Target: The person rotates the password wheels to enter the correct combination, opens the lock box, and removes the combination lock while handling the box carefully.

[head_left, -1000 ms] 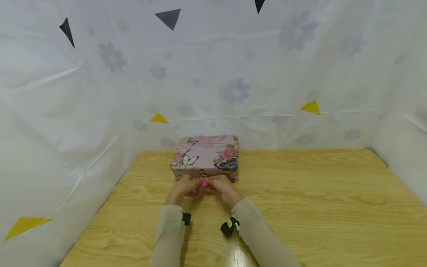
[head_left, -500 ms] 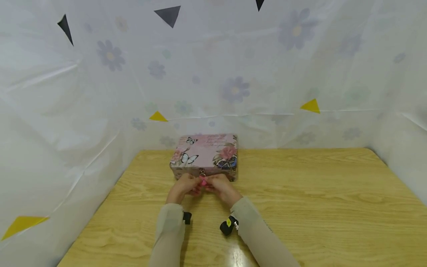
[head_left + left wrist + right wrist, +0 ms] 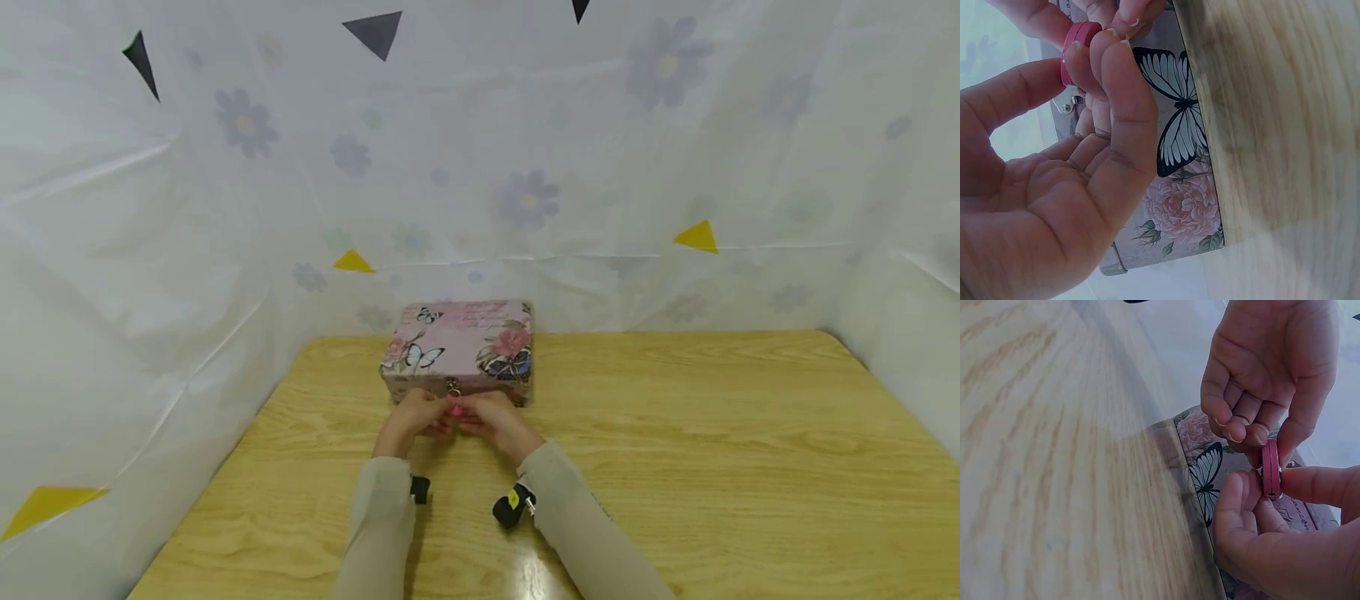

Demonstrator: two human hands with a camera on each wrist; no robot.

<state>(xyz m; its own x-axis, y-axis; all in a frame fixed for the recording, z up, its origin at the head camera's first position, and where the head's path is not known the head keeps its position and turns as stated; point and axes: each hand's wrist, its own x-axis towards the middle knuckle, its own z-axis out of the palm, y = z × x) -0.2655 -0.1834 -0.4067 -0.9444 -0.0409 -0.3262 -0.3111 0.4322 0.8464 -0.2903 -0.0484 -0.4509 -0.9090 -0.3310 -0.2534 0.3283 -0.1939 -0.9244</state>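
Note:
A pink box (image 3: 461,337) printed with butterflies and roses stands at the back of the table, lid down. From the metal clasp (image 3: 453,384) on its front hangs a small pink padlock (image 3: 456,408). My left hand (image 3: 412,419) pinches the padlock from the left between thumb and fingers. From the other side my right hand (image 3: 498,418) pinches it too. In the right wrist view the padlock (image 3: 1270,469) is seen edge-on between both hands' fingertips. The left wrist view shows its rounded edge (image 3: 1074,53); fingers hide part of it.
The wooden table (image 3: 712,450) reaches out to the right and towards me. Behind it hangs a pale flowered sheet (image 3: 600,175) with yellow and dark triangles, which also closes off both sides. Black wrist camera mounts (image 3: 510,507) sit under the sleeves.
Both hands stay at the padlock, with only slight finger movement and a small change in how the padlock is tilted. The box remains in place; the head view has shifted a little.

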